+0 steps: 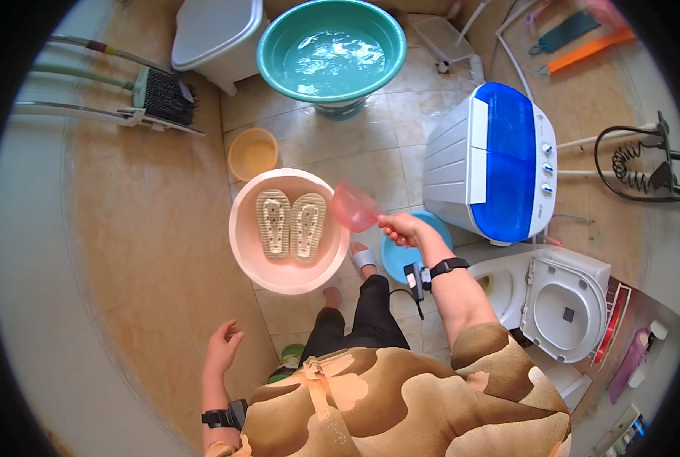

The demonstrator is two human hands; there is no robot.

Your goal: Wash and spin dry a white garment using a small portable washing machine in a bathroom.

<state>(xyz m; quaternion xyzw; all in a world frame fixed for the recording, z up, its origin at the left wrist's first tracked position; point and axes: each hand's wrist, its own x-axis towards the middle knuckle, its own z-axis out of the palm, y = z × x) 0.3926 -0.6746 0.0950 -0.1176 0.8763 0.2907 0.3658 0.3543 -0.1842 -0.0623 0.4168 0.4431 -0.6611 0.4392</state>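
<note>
My right hand [401, 228] grips the handle of a translucent pink plastic dipper [356, 207], blurred by motion. The dipper is at the right rim of a pale pink basin [241, 251]. Two beige slippers lie side by side in that basin, soles up: a left one [273, 224] and a right one [308, 227]. My left hand [224, 341] hangs at my left side by the tiled wall, fingers loosely curled and holding nothing. Whether the dipper holds water cannot be seen.
Ahead stands a large green tub [331, 94] of water. An orange basin [253, 154] and a blue basin [417, 257] sit on the floor. At right are a twin-tub washing machine [502, 165] and a toilet [565, 311]. A brush [165, 97] and other long-handled tools hang left.
</note>
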